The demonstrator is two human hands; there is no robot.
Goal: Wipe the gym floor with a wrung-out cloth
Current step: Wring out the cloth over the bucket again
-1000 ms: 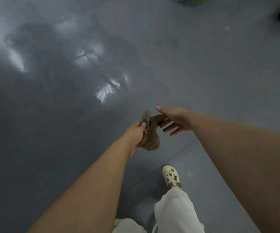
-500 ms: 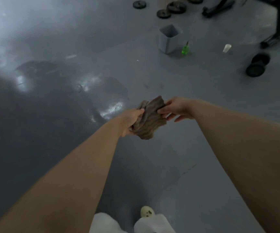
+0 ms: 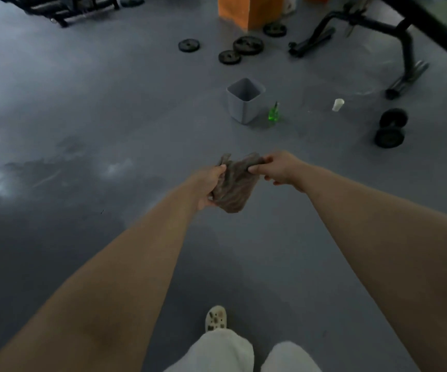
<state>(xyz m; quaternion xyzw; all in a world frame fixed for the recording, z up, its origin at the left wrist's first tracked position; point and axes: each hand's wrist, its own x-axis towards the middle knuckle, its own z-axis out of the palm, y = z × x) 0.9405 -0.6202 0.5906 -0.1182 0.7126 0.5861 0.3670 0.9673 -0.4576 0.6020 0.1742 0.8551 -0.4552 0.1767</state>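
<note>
Two hands hold one brown cloth up in the air above the grey gym floor, well out in front of the person. Compared with half a second ago the cloth is drawn wider between the hands, and the view has lifted, so the weight plates and orange box at the far end now show while the bin sits lower in the picture. The cloth's top edge runs left to right between the two grips, and the crumpled bulk hangs down below it toward the left hand, ending in a blunt point aimed at the floor. The left hand grips the cloth's left edge with fingers curled round a bunched fold. The right hand pinches the upper right corner between thumb and curled fingers. Wet, darker patches with pale reflections spread over the floor to the left. Beyond the cloth stands a grey square bin, with a green spray bottle just beside it and a white cup farther right. A black dumbbell lies at the right, and black weight plates lie near an orange box. A cream shoe and pale trouser legs show at the bottom.
</note>
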